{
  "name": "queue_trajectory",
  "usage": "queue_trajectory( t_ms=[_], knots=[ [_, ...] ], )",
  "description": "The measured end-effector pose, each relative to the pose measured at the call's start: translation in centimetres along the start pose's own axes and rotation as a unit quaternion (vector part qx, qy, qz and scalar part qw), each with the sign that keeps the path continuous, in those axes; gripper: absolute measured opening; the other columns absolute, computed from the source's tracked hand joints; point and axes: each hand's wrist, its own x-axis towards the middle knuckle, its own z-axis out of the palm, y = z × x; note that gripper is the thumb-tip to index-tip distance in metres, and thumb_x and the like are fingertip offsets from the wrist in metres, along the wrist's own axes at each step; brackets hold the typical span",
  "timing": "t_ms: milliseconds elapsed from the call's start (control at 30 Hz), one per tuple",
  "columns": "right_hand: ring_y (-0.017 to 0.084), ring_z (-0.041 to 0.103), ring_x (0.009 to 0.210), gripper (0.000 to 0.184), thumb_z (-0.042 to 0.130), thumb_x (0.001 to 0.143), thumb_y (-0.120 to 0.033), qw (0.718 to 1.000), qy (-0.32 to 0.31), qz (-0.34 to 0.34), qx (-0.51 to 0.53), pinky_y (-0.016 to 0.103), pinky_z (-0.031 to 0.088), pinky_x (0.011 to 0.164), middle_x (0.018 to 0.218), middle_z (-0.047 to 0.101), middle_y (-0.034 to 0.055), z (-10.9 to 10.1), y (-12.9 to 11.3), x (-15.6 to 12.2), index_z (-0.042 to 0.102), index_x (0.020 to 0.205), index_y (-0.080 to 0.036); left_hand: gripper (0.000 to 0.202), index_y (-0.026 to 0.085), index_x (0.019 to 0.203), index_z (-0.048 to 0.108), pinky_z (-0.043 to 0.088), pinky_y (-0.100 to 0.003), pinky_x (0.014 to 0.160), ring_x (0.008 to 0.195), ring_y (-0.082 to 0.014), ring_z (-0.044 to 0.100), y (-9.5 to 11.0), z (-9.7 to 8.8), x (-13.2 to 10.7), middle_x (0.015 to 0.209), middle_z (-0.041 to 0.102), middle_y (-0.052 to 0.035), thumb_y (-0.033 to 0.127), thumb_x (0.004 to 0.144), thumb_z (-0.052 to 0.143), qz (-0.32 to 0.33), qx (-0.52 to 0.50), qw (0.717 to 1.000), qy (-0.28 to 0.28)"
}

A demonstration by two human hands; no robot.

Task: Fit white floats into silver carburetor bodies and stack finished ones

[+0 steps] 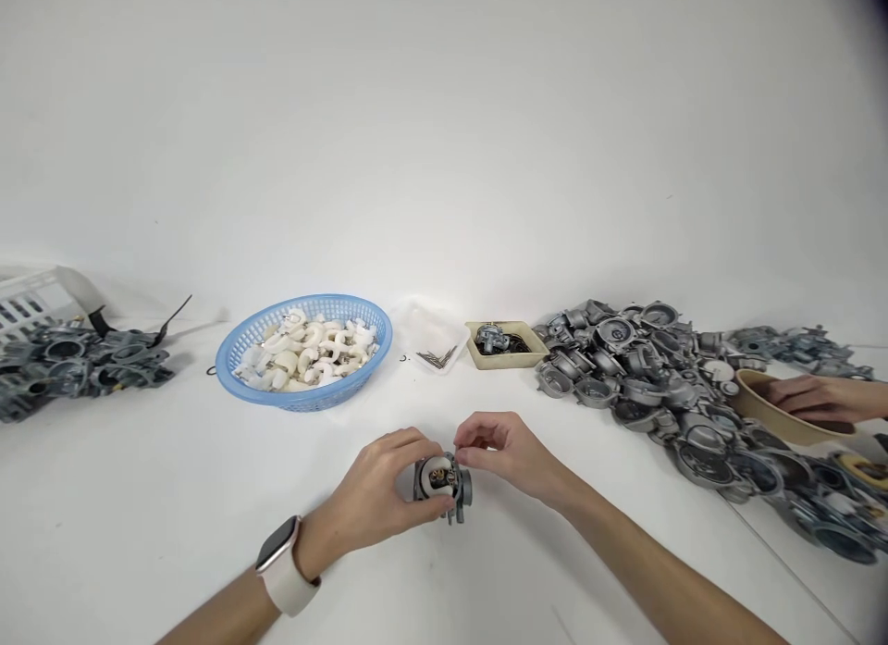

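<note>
In the middle of the white table, my left hand [388, 478] grips a grey metal carburetor body [466, 488], thumb in front and fingers over the back. A white C-shaped float [431, 465] sits in its open top, with brass parts showing between the float's arms. My right hand [503, 449] is at the body's far right edge, thumb and forefinger pinched together. What that pinch holds, if anything, is too small to make out. Beyond the hands, a white tray [454, 335] contains several thin metal pins [438, 358].
A blue basket [305, 404] of white floats stands back left. A beige tray [517, 360] holds black rings and a metal part. Grey float bowls [638, 386] are heaped right. More carburetor bodies [83, 358] lie far left. Another person's hand [825, 398] reaches into a beige bowl [756, 404].
</note>
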Motion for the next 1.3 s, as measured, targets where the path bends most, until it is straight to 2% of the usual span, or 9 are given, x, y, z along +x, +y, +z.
queue_trajectory(
  t_ms=[367, 467, 600, 733, 833, 900, 967, 1167, 1300],
  knots=[
    [0.015, 0.064, 0.08, 0.022, 0.077, 0.075, -0.032, 0.998, -0.012, 0.054, 0.029, 0.027, 0.049, 0.076, 0.083, 0.071, 0.0034, 0.3, 0.1, 0.7, 0.073, 0.09, -0.016, 0.026, 0.024, 0.104, 0.066, 0.051, -0.031, 0.074, 0.081, -0.019, 0.063, 0.4, 0.8, -0.2, 0.093, 0.067, -0.0018, 0.037, 0.083, 0.074, -0.004, 0.067, 0.997, 0.026],
    [0.015, 0.061, 0.085, 0.016, 0.074, 0.079, -0.031, 0.999, 0.008, 0.049, -0.003, 0.027, 0.046, 0.079, 0.092, 0.069, 0.0035, 0.4, -0.2, 0.4, 0.076, 0.088, -0.018, 0.025, 0.024, 0.103, 0.065, 0.05, -0.03, 0.071, 0.08, -0.0191, 0.064, 0.3, 1.1, -0.2, 0.092, 0.067, -0.0011, 0.038, 0.083, 0.074, -0.014, 0.071, 0.997, 0.038],
    [0.015, 0.059, 0.088, 0.014, 0.068, 0.082, -0.029, 0.999, -0.022, 0.035, -0.022, 0.027, 0.047, 0.078, 0.102, 0.067, 0.0041, 0.2, -0.2, -0.4, 0.077, 0.088, -0.019, 0.026, 0.023, 0.097, 0.065, 0.049, -0.03, 0.07, 0.08, -0.0195, 0.064, 0.1, 1.4, -0.2, 0.089, 0.067, -0.0007, 0.042, 0.082, 0.076, -0.028, 0.079, 0.995, 0.058],
    [0.016, 0.059, 0.094, 0.03, 0.068, 0.081, -0.024, 0.996, -0.059, -0.009, -0.062, 0.03, 0.049, 0.085, 0.112, 0.064, 0.004, -0.4, 0.2, -1.2, 0.07, 0.112, -0.023, 0.031, 0.024, 0.097, 0.065, 0.05, -0.03, 0.071, 0.081, -0.0193, 0.065, 0.0, 1.4, -0.3, 0.092, 0.069, -0.001, 0.048, 0.082, 0.077, -0.018, 0.076, 0.995, 0.054],
    [0.019, 0.058, 0.108, 0.048, 0.074, 0.077, -0.023, 0.984, -0.07, -0.08, -0.142, 0.033, 0.048, 0.096, 0.127, 0.058, 0.0044, -0.8, 0.0, -1.5, 0.064, 0.124, -0.028, 0.039, 0.025, 0.104, 0.065, 0.05, -0.031, 0.073, 0.082, -0.0197, 0.066, 0.0, 1.1, -0.4, 0.099, 0.07, -0.001, 0.05, 0.078, 0.08, -0.004, 0.079, 0.996, 0.037],
    [0.021, 0.057, 0.115, 0.048, 0.078, 0.074, -0.021, 0.97, -0.074, -0.12, -0.196, 0.034, 0.046, 0.101, 0.13, 0.057, 0.0039, -0.9, -0.3, -1.5, 0.067, 0.121, -0.029, 0.045, 0.026, 0.109, 0.064, 0.05, -0.033, 0.074, 0.082, -0.0206, 0.067, 0.1, 0.9, -0.3, 0.101, 0.07, -0.0005, 0.049, 0.074, 0.081, -0.004, 0.086, 0.996, 0.021],
    [0.02, 0.06, 0.111, 0.038, 0.077, 0.075, -0.019, 0.961, -0.078, -0.143, -0.222, 0.032, 0.047, 0.1, 0.124, 0.061, 0.0034, -0.8, -0.5, -1.3, 0.072, 0.112, -0.027, 0.047, 0.027, 0.112, 0.063, 0.05, -0.033, 0.075, 0.082, -0.0212, 0.067, 0.1, 0.8, -0.3, 0.1, 0.072, 0.0, 0.046, 0.073, 0.081, -0.006, 0.091, 0.996, 0.01],
    [0.018, 0.065, 0.099, 0.024, 0.072, 0.079, -0.016, 0.961, -0.065, -0.152, -0.223, 0.03, 0.051, 0.093, 0.111, 0.068, 0.0025, -0.7, -0.4, -1.0, 0.073, 0.102, -0.024, 0.041, 0.027, 0.112, 0.063, 0.05, -0.032, 0.076, 0.082, -0.0207, 0.068, 0.2, 0.8, -0.2, 0.098, 0.073, -0.0002, 0.044, 0.077, 0.077, -0.009, 0.087, 0.996, 0.001],
    [0.02, 0.062, 0.108, 0.042, 0.079, 0.074, -0.026, 0.946, -0.082, -0.148, -0.275, 0.03, 0.049, 0.096, 0.122, 0.064, 0.0027, -0.7, -1.0, -1.0, 0.068, 0.115, -0.026, 0.062, 0.026, 0.122, 0.06, 0.052, -0.035, 0.081, 0.091, -0.025, 0.068, -0.1, 0.3, -0.4, 0.11, 0.071, -0.0041, 0.066, 0.076, 0.072, 0.009, 0.067, 0.998, 0.017]
  ],
)
